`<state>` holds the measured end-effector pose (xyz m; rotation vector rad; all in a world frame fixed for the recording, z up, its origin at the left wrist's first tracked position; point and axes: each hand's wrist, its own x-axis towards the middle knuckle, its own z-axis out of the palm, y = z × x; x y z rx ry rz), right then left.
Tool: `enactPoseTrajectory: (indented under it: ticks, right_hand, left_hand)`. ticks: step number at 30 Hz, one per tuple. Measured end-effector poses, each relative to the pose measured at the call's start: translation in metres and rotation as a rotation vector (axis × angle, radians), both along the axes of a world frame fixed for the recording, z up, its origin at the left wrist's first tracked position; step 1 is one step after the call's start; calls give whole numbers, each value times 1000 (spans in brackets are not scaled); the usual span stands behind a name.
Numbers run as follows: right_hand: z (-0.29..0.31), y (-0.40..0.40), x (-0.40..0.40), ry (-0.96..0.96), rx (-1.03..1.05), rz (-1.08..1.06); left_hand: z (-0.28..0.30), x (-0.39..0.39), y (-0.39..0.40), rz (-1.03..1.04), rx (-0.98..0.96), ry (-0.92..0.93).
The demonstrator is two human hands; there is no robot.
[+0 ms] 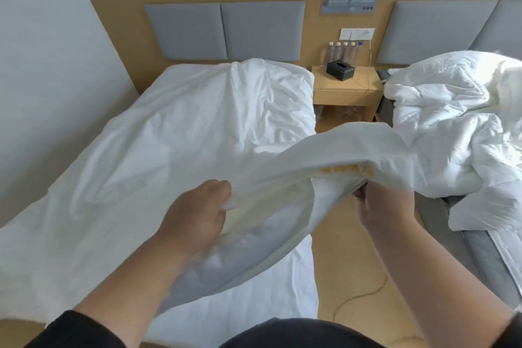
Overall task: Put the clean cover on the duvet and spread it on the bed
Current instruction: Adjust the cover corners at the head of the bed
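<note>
While both hands gripped it, the white cover (282,167) hung over the bed (175,133).
Left hand (197,206) and right hand (378,206) each clenched its edge; the duvet (452,121) lay rumpled alongside.

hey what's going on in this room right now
A person stands at the foot of two beds, holding a white cover up with both hands. The left hand grips one edge and the right hand pinches the other, pulling its opening apart. The cover spreads over the left bed. The rumpled duvet lies on the right bed, not yet inside. A nightstand with a tissue box sits between.
</note>
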<state>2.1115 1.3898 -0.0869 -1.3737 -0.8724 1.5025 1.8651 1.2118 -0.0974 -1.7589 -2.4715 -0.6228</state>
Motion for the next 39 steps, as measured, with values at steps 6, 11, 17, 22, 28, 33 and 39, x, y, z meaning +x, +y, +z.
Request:
enactPoseTrajectory:
  ticks: [6, 11, 17, 22, 28, 33, 39]
  right_hand:
    - [2, -1, -19, 71, 148, 0]
    - [3, -2, -42, 131, 165, 89]
    - [50, 17, -98, 83, 142, 145]
    - [83, 42, -110, 132, 310, 140]
    - [91, 60, -100, 174, 288, 171]
    - [81, 54, -84, 22, 253, 185]
    - [61, 27, -40, -120, 243, 519]
  left_hand:
    - [-65, -49, -40, 650, 213, -374]
    - [-56, -52, -65, 644, 280, -513]
    - [-12, 31, -83, 135, 294, -258]
    - [-40, 47, -99, 29, -330, -519]
    - [-55, 58, -106, -214, -595, -603]
    - [-98, 51, -93, -24, -516, -398]
    - [-93, 56, -63, -120, -513, -416]
